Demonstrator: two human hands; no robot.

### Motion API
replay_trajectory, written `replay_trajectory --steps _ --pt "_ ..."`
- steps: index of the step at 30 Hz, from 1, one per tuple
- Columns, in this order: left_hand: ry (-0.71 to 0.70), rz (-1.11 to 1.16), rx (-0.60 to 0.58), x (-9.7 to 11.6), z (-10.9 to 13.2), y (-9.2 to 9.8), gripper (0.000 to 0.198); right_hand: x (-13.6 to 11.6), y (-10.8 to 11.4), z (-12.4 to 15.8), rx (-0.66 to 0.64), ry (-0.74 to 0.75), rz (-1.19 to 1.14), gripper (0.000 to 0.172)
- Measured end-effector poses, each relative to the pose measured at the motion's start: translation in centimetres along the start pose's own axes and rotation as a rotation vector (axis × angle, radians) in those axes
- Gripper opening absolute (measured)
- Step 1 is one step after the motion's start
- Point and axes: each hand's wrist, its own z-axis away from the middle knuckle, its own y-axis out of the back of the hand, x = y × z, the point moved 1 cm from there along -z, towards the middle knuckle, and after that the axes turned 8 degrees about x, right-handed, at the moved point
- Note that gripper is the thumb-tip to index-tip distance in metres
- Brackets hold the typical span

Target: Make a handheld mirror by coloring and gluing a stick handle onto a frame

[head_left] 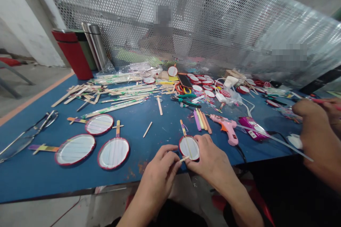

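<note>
Head view: left hand (157, 174) pinches a small stick (183, 159) at the red-rimmed disc (189, 147); right hand (210, 159) grips the disc, front centre of the surface (80, 180). Three stick-handled discs (99, 124), apparently further along, lie left.

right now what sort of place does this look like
Probably a small handicraft workshop: a blue workbench holds a pink hot glue gun, piles of wooden craft sticks and round red-rimmed discs on stick handles.

view: head-worn camera | facing: forward and down | close above: left hand (157, 175), right hand (213, 161)
</note>
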Motion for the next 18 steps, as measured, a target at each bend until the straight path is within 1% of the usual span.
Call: replay_trajectory --steps 4,7,9,11,12,13,14,16,18 --pt "0.000 0.007 -0.015 0.0 0.0 -0.1 0.016 0.1 0.0 0.0 -0.007 0.029 0.024 0.042" --pt "-0.006 0.009 -0.031 0.1 0.0 0.0 0.014 0.8 0.6 0.0 -0.011 0.065 0.013 0.044" --pt "0.001 -0.002 -0.047 0.2 0.0 0.1 0.014 1.5 1.5 -0.4 0.078 0.059 0.007 0.044" --pt "0.007 -0.014 -0.066 0.2 0.0 0.1 0.015 2.3 2.3 -1.3 0.210 0.073 0.020 0.032" --pt "0.003 -0.018 -0.074 0.3 0.0 0.1 0.015 2.5 2.5 -2.0 0.259 0.114 0.034 0.022" --pt "-0.002 -0.022 -0.083 0.3 0.0 0.0 0.015 2.7 2.6 -2.8 0.275 0.192 0.051 0.012" --pt "-0.009 -0.027 -0.090 0.3 0.0 0.0 0.014 2.7 2.5 -3.6 0.261 0.292 0.073 0.007" --pt "-0.022 -0.046 -0.105 0.4 0.1 -0.1 0.015 2.7 1.9 -5.3 0.184 0.484 0.127 0.011" --pt "-0.035 -0.074 -0.122 0.5 0.1 -0.3 0.016 2.6 1.0 -6.7 0.119 0.611 0.159 0.013"
